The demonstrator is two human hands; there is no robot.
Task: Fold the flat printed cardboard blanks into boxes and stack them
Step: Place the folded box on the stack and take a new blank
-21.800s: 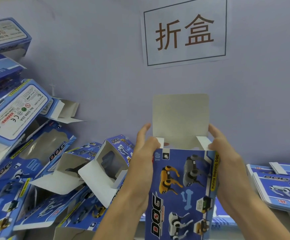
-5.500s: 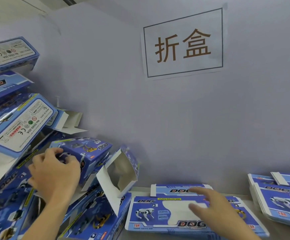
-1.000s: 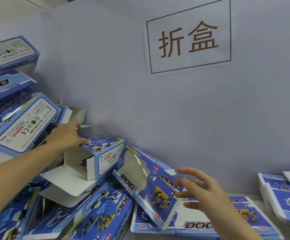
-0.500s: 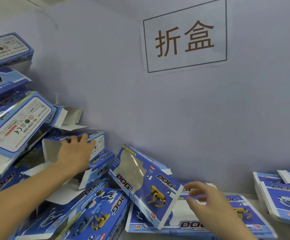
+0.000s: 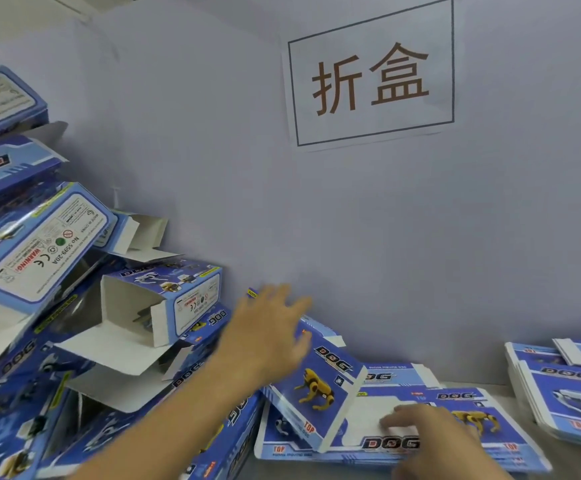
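Filling the background, a pale lilac wall [image 5: 368, 237] carries one paper sign [image 5: 372, 77]. Folded blue boxes [image 5: 39, 306], too jumbled to count, pile up left. Two stacks of flat blanks [image 5: 448, 396] lie on the tabletop [image 5: 580, 465]. The left hand [image 5: 268, 337] spreads over a tilted box [image 5: 317, 382]; the right hand [image 5: 424, 427] presses flat on the nearer stack.

L hand [image 5: 268, 337] open, fingers spread, resting on a folded box [image 5: 320, 386] that leans tilted vs the wall. R hand [image 5: 431, 434] flat, fingers on top of the stack of flat blanks [image 5: 455, 400] on the bench. More blanks [image 5: 566, 389] far R. Pile of folded boxes [image 5: 57, 306] on the L. Paper sign [image 5: 372, 71] w/ two characters on wall
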